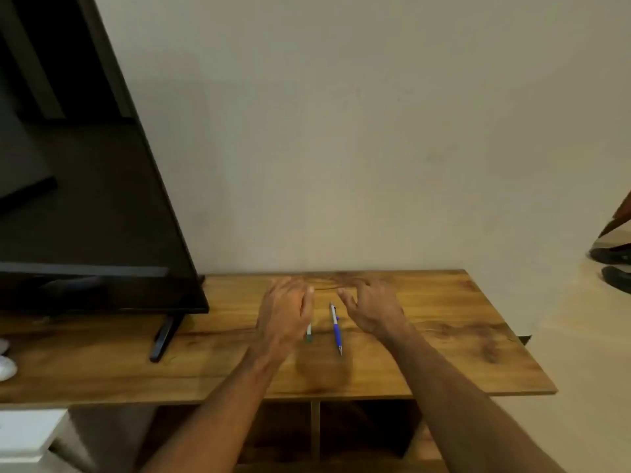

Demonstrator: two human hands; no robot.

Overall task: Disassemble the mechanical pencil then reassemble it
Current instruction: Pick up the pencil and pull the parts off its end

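Note:
A blue and white mechanical pencil [336, 328] lies on the wooden table [444, 353], its metal tip pointing toward me. A second white pen-like piece with a dark end [309, 332] lies just to its left, partly hidden behind my left hand [285, 314]. That hand hovers over the table with fingers spread and holds nothing. My right hand [372, 307] hovers to the right of the blue pencil, fingers apart and empty. Both hands flank the pencil without touching it.
A black television [85, 199] on a stand leg [164, 339] fills the left side of the table. The wall rises just behind the table. White objects [6, 367] sit at the far left edge. Open shelf compartments [314, 435] lie below the tabletop.

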